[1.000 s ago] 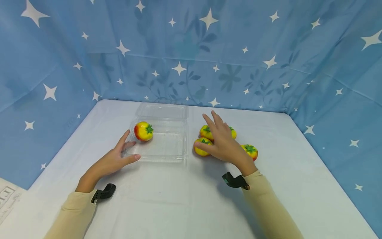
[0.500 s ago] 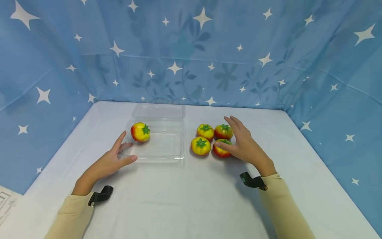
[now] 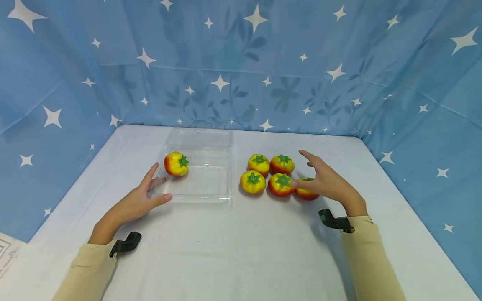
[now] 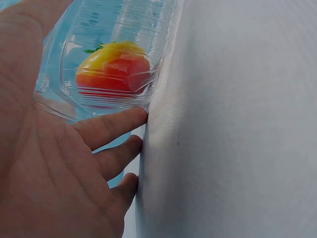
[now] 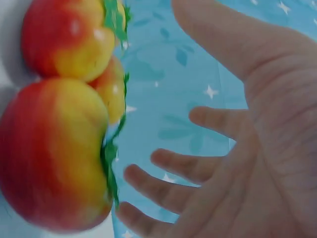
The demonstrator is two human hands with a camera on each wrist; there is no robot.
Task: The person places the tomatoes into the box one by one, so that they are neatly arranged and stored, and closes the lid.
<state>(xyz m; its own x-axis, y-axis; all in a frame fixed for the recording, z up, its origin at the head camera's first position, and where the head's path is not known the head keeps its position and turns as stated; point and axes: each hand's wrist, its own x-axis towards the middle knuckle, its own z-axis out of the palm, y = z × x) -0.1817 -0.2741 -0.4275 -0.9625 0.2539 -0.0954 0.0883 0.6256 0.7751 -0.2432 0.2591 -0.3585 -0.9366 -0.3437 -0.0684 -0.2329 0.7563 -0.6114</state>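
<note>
A clear plastic clamshell box (image 3: 203,184) lies on the white table with its lid folded back. One red-and-yellow toy tomato (image 3: 176,164) with a green leafy top sits at its left end. My left hand (image 3: 133,205) spreads around the box's left front corner, fingertips right at its wall and low against the tabletop. My right hand (image 3: 331,182), fingers spread and holding nothing, is over the rightmost toy tomato (image 3: 306,193), partly hiding it. That fruit looms large beside the fingers in the right wrist view.
Several similar toy tomatoes (image 3: 253,182) stand clustered right of the box, leafy tops up. The box's lid (image 3: 199,138) reaches toward the back table edge. A blue star-patterned curtain (image 3: 241,62) closes off the back and sides.
My right hand has moved right across the cluster, uncovering the toy tomatoes it hid before and reaching the rightmost one. My left hand stays at the box corner.
</note>
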